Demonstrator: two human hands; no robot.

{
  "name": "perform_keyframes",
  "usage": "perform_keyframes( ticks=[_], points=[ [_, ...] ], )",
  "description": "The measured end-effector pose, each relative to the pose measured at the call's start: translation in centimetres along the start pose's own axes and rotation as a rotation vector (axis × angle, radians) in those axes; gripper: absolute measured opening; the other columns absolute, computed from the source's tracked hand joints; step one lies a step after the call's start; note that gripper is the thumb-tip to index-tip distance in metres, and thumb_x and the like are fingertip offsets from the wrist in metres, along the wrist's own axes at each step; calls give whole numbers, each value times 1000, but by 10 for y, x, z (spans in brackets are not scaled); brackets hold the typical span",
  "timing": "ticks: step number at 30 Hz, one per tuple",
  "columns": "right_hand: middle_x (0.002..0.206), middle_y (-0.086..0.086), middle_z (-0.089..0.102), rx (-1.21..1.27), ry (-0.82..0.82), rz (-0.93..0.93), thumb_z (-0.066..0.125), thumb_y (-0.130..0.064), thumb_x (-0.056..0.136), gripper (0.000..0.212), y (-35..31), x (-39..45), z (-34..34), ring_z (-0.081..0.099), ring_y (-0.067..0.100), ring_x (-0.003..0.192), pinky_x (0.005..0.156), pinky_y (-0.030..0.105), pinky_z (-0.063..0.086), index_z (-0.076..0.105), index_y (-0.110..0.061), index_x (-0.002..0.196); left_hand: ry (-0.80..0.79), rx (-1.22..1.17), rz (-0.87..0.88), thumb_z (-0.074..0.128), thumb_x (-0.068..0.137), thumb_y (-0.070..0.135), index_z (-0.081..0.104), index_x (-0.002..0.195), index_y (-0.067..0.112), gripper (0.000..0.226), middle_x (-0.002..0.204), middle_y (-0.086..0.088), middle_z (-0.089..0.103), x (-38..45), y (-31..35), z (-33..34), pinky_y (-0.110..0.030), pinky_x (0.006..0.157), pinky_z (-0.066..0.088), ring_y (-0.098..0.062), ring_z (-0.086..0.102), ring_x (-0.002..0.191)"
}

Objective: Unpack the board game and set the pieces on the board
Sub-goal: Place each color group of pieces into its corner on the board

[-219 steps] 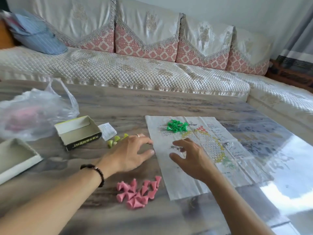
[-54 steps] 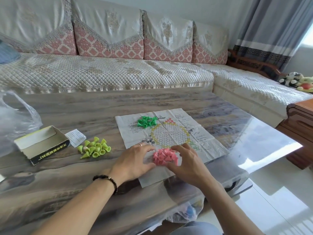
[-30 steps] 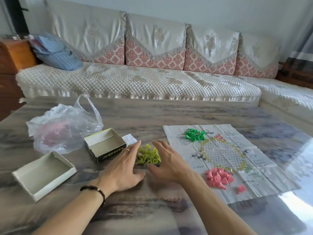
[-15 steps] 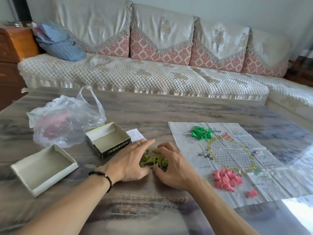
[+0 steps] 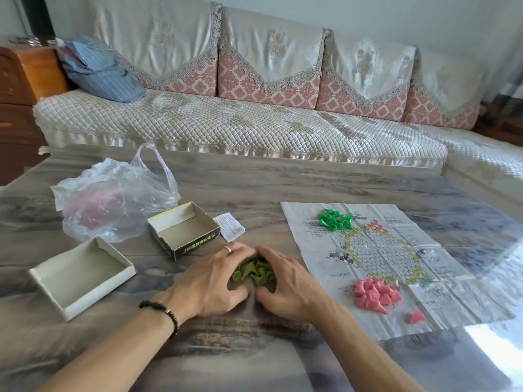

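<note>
cupping both hands around a heap of yellow-green pieces [image 5: 256, 272] on the table [image 5: 254, 188], left of the paper board [image 5: 379, 250]. our left hand [image 5: 210, 281] curls in from 9 o'clock of the heap, ring on one finger, beaded bracelet [image 5: 162, 312] at the wrist. our right hand [image 5: 285, 281] curls in from 3 o'clock; fingertips of both nearly meet at the far side. fingers bent around the pieces and touching them; we cannot tell whether any piece is lifted.

on the board: green pieces [image 5: 336, 220] heaped at its 11 o'clock corner, pink pieces [image 5: 375, 294] heaped at 6 o'clock, one stray pink piece [image 5: 415, 316] just beside them.

at 10 o'clock of the hands, an open box [image 5: 184, 229], a folded slip [image 5: 229, 226] beside it. box lid [image 5: 80, 275] at 9 o'clock. plastic bag [image 5: 113, 199] behind both.
</note>
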State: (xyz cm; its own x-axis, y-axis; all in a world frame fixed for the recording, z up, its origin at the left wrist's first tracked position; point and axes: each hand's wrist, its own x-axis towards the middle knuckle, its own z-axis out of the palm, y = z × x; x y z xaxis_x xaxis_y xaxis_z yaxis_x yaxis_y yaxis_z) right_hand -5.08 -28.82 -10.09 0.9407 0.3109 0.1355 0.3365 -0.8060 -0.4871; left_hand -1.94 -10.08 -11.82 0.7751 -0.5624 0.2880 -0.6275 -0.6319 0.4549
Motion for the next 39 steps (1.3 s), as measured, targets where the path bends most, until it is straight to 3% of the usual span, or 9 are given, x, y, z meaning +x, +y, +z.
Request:
perform_keyframes(
  ticks=[5, 9, 12, 14, 17, 22, 27, 32, 39],
  points=[
    [140, -7, 50, 46, 2, 60, 49, -35, 70, 96, 3, -7, 3, 51, 17, 123, 102, 23, 37, 0, -20, 151, 20, 36, 24, 53, 77, 48, 58, 118, 26, 47, 125, 8, 58, -11, 2, 2, -16, 97, 33, -10, 51, 118],
    [147, -6, 40, 20, -13, 36, 52, -35, 73, 92, -5, -13, 5, 41, 11, 131, 103, 14, 28, 6, -22, 152, 36, 11, 9, 55, 76, 45, 52, 105, 29, 33, 117, 14, 57, -26, 3, -5, -21, 89, 40, -9, 55, 108],
    [154, -4, 28, -52, -13, -52, 46, -42, 72, 82, -10, -8, 5, 29, 9, 139, 111, 18, 22, 25, -21, 148, 36, 14, -24, 56, 75, 48, 43, 105, 32, 36, 115, 16, 50, -34, 5, -8, -29, 85, 44, -9, 54, 104],
    [150, -5, 36, -76, -6, -75, 44, -48, 70, 72, -12, -6, 7, 34, 10, 137, 114, 27, 26, 45, -23, 137, 30, 5, -67, 56, 75, 50, 37, 119, 34, 50, 116, 17, 48, -34, 6, -8, -29, 86, 44, -9, 52, 105],
    [125, -8, 56, -15, 73, -57, 54, -46, 73, 49, -13, -12, 13, 52, 11, 116, 99, 31, 42, 61, -20, 113, 8, 11, -94, 52, 73, 55, 32, 134, 32, 68, 125, 12, 54, -33, 5, -7, -28, 97, 41, -10, 51, 116],
    [115, -11, 52, -94, 102, -52, 55, -52, 80, 48, -13, -15, 20, 51, 12, 108, 94, 28, 41, 54, -30, 123, 86, 80, -55, 58, 76, 45, 44, 128, 23, 58, 109, 11, 60, -36, -2, -4, -23, 92, 36, -12, 55, 103],
    [104, -9, 52, -85, 154, -43, 55, -53, 82, 34, -15, -17, 25, 52, 13, 99, 88, 33, 45, 65, -27, 101, 183, 103, -55, 57, 76, 41, 47, 113, 28, 40, 98, 15, 58, -47, -2, -5, -30, 87, 40, -11, 54, 96],
    [109, -12, 53, -148, 174, -25, 51, -51, 74, 48, -14, -22, 20, 48, 12, 104, 91, 32, 41, 58, -29, 116, 94, 236, 32, 50, 79, 47, 55, 121, 31, 45, 107, 13, 58, -47, -2, -4, -31, 87, 34, -13, 50, 100],
    [110, -11, 53, -254, 168, -62, 51, -36, 71, 50, 0, -31, 7, 51, 15, 101, 84, 30, 42, 49, -31, 121, 62, 223, 64, 48, 82, 59, 60, 116, 31, 46, 107, 12, 55, -26, 12, 7, -32, 88, 42, -13, 47, 100]
  ],
)
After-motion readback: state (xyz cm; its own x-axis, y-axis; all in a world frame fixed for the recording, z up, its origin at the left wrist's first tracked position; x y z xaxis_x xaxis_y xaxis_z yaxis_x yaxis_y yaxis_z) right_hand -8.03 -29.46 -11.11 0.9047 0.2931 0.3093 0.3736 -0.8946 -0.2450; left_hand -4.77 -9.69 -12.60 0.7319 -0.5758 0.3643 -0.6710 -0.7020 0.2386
